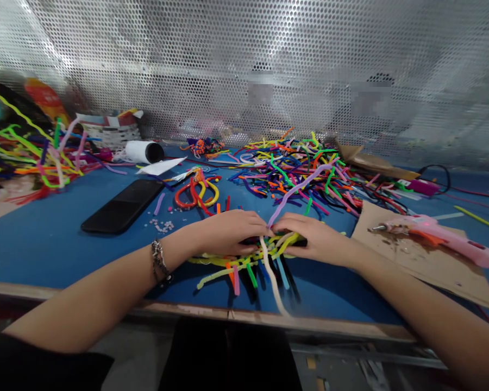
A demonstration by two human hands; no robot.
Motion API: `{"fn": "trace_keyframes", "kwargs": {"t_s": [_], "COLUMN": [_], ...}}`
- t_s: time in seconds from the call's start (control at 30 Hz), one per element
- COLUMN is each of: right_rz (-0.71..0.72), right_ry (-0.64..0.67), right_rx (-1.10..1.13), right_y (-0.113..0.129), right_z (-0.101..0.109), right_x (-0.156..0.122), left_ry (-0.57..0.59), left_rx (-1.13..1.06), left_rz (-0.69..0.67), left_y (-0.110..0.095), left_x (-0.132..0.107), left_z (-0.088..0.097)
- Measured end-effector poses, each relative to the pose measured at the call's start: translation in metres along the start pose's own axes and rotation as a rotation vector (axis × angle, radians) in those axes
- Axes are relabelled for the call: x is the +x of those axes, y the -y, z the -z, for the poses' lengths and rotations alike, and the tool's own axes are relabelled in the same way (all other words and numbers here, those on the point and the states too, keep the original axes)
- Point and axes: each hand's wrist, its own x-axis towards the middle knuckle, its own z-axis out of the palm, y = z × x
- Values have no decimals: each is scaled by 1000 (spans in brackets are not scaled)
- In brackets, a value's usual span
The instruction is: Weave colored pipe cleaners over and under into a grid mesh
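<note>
A woven piece of pipe cleaners (244,263) lies at the table's near edge, with orange, pink, green, blue and black ends sticking out. My left hand (228,232) curls over its left part, fingers bent onto the weave. From the right, my right hand (315,238) grips the weave beside a yellow strand. Between the two hands, a cream pipe cleaner (269,271) hangs down toward the table edge. A long purple pipe cleaner (299,187) rises from the same spot, slanting up to the right. Fingertips partly hide the middle of the weave.
Loose pipe cleaners (285,168) are heaped behind my hands. A black phone (122,206) and red-and-yellow loops (191,195) lie left. Right, a pink glue gun (444,233) rests on cardboard (381,255). A white cup (142,152) lies tipped before the perforated metal screen (187,65).
</note>
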Motion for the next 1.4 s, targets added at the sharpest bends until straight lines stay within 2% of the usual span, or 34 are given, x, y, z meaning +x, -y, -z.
{"fn": "trace_keyframes", "kwargs": {"t_s": [0.1,0.23,0.4,0.5,0.77,1.4], "right_rz": [37,164,241,227,186,97], "right_ry": [-30,-77,-100,-91,75,17], "right_rx": [-42,-21,-53,-129,-195,-26], "right_y": [3,4,4,4,7,9], "right_z": [5,12,11,10,11,4], "right_x": [-2,-3,-3,-3,-6,-3], "left_ry": [-13,8,34,19,23,18], "left_rx": [5,-9,-14,-11,9,119], "left_rz": [-25,-9,-6,-23,-44,-51], "left_y": [1,-1,-3,-2,-2,-4], "left_x": [0,0,0,0,0,-1], "left_z": [0,1,2,1,-1,2]}}
